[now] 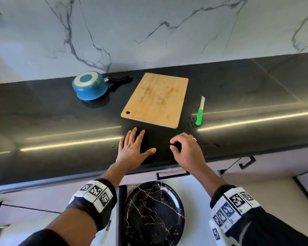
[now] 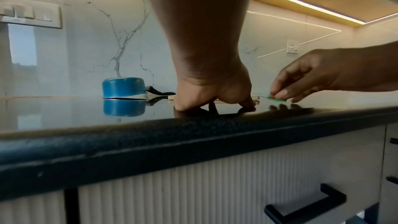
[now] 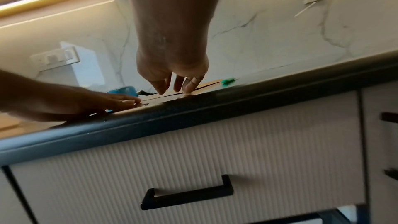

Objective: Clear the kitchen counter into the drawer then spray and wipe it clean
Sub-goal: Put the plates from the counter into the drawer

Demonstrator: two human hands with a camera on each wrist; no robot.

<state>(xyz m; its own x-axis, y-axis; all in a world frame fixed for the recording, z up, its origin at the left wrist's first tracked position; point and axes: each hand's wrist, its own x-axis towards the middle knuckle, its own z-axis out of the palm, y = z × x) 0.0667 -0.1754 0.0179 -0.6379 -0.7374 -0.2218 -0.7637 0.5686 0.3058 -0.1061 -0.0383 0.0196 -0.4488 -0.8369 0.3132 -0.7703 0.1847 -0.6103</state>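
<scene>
On the black counter (image 1: 60,114) an upturned blue saucepan (image 1: 90,86) stands at the back left. A wooden cutting board (image 1: 156,100) lies in the middle, and a green-handled knife (image 1: 200,112) lies right of it. My left hand (image 1: 135,148) lies flat on the counter near the front edge, fingers spread, just short of the board. My right hand (image 1: 185,148) hovers beside it with its fingers curled down toward the counter, and I see nothing in it. Below, the open drawer (image 1: 196,187) holds a black marbled plate (image 1: 153,212).
A few droplets (image 1: 190,119) sit on the counter left of the knife handle. White ribbed drawer fronts with black handles (image 3: 187,192) run under the counter edge. A marble backsplash (image 1: 149,32) closes the back, with switch plates (image 2: 30,13) on it.
</scene>
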